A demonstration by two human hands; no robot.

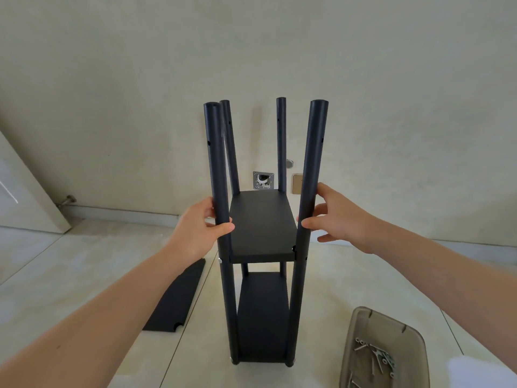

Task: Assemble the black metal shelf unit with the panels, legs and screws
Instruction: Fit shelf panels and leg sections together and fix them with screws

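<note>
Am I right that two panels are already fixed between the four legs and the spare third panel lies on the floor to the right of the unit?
Not quite: the spare panel lies on the floor to the left of the unit, as the head view shows. The tray of screws is on the right. Two panels are indeed fixed between the four legs.

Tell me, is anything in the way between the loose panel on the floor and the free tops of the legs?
Nothing visible. The panel lies flat left of the unit, and the four legs stand open above the middle shelf.

One head view — looking forward and down, close over the shelf unit (263, 233)
</note>
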